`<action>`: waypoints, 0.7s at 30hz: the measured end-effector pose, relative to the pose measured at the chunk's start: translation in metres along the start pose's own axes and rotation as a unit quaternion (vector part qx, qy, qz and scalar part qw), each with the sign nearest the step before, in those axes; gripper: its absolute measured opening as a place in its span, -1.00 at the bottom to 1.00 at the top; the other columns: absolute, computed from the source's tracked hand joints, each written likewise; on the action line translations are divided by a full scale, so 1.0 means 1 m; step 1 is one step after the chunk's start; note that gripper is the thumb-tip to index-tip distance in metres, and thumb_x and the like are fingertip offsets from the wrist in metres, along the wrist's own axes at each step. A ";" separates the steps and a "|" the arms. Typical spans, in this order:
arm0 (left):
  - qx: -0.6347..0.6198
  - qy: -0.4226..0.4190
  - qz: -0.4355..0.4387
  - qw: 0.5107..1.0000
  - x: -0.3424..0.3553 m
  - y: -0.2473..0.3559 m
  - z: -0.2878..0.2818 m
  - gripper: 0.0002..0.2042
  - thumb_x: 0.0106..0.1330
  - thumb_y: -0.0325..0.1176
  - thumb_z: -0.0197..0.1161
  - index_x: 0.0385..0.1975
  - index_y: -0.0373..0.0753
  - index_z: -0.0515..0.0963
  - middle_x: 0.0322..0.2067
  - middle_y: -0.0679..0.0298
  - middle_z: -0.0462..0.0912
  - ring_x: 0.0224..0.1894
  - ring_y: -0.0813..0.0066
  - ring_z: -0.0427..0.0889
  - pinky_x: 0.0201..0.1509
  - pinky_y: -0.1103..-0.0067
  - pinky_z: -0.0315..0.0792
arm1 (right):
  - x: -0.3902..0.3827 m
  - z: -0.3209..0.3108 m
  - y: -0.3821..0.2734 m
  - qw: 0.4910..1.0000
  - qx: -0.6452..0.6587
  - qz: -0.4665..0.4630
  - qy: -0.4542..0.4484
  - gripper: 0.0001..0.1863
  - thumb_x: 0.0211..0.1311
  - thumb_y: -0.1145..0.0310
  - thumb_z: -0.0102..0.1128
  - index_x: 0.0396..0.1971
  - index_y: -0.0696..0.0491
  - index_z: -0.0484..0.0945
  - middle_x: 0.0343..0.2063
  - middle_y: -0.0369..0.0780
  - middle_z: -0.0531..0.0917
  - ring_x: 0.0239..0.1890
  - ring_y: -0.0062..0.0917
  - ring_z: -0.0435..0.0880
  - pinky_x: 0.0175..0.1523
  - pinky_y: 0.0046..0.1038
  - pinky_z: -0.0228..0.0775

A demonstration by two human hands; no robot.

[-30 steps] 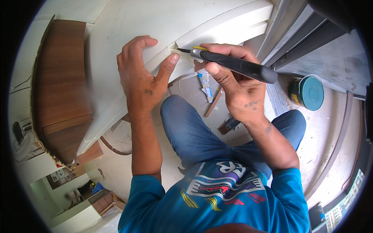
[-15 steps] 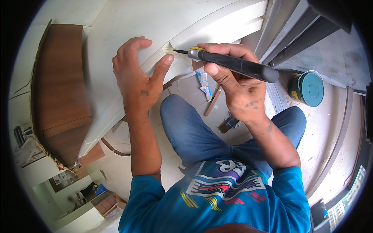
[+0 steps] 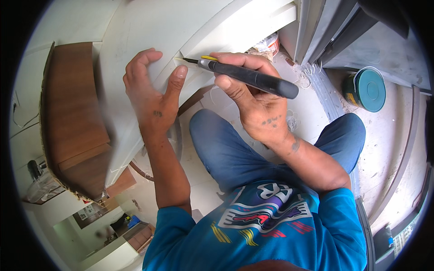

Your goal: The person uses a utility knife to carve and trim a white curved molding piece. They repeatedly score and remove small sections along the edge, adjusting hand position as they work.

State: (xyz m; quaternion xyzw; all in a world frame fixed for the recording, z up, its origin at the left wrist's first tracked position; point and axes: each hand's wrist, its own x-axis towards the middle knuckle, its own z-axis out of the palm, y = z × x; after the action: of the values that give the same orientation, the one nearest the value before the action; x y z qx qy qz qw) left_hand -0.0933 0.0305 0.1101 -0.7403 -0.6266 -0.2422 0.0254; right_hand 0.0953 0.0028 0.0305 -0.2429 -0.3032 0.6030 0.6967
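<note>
My right hand (image 3: pixel 260 92) is closed round a utility knife (image 3: pixel 253 79) with a black handle, a yellow slider and a dark blade. The blade's tip touches, or nearly touches, a small notch at the edge of the white panel (image 3: pixel 149 27). My left hand (image 3: pixel 153 95) lies open along that panel edge, its fingers bent over the white surface. Its thumb is stretched out close below the blade. My right fingers partly hide the knife's grip.
A green lidded bucket (image 3: pixel 370 90) stands on the floor at the right. Brown wooden panelling (image 3: pixel 74 99) rises at the far left. A white and red tub (image 3: pixel 272 44) stands beyond my right hand. My bent knees are below the hands.
The whole view has shifted, so both hands, the knife and the panel notch appear farther left. The blade stays at the notch, and both hands keep nearly the same pose.
</note>
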 end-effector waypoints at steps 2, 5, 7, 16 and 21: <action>0.002 0.000 -0.006 1.000 -0.001 0.001 0.000 -0.45 0.40 -0.02 0.53 0.22 -0.23 0.54 0.28 0.13 0.57 0.43 0.09 0.36 0.55 0.17 0.21 | 0.002 0.000 -0.002 1.000 0.009 0.014 -0.005 -0.69 0.46 0.51 0.46 0.14 0.17 0.68 0.02 -0.23 0.76 0.05 -0.62 0.73 0.15 -0.52 0.59; 0.002 -0.003 -0.014 1.000 -0.001 0.004 0.000 -0.45 0.41 -0.03 0.52 0.22 -0.24 0.54 0.28 0.12 0.56 0.44 0.09 0.37 0.56 0.17 0.20 | 0.005 -0.002 -0.001 1.000 -0.011 0.000 -0.016 -0.69 0.45 0.51 0.46 0.13 0.17 0.69 -0.01 -0.24 0.78 0.03 -0.63 0.72 0.14 -0.53 0.60; -0.002 -0.001 -0.009 1.000 0.001 0.003 0.001 -0.43 0.39 0.01 0.53 0.20 -0.24 0.53 0.28 0.11 0.56 0.40 0.06 0.37 0.53 0.15 0.22 | 0.010 -0.003 -0.002 1.000 -0.012 0.007 -0.019 -0.69 0.44 0.51 0.47 0.12 0.17 0.70 -0.03 -0.25 0.79 0.02 -0.64 0.73 0.12 -0.53 0.60; 0.005 0.001 0.002 1.000 0.001 -0.002 -0.001 -0.37 0.35 0.09 0.55 0.17 -0.25 0.52 0.26 0.08 0.54 0.34 -0.01 0.38 0.47 0.11 0.25 | 0.021 -0.017 -0.032 0.997 -0.023 0.048 -0.049 -0.75 0.41 0.53 0.49 0.03 0.18 0.74 -0.05 -0.25 0.80 -0.01 -0.62 0.74 0.11 -0.54 0.59; -0.007 0.002 -0.009 1.000 0.002 0.003 0.000 -0.37 0.34 0.07 0.57 0.17 -0.26 0.52 0.26 0.08 0.54 0.34 0.00 0.38 0.47 0.12 0.25 | 0.018 -0.012 -0.013 0.998 -0.035 0.005 -0.052 -0.71 0.41 0.52 0.49 0.07 0.15 0.72 -0.05 -0.26 0.79 -0.01 -0.61 0.74 0.11 -0.52 0.59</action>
State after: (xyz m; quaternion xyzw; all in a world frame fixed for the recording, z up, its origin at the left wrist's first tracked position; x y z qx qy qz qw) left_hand -0.0909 0.0313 0.1117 -0.7344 -0.6316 -0.2476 0.0194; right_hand 0.1140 0.0193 0.0338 -0.2368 -0.3594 0.6071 0.6680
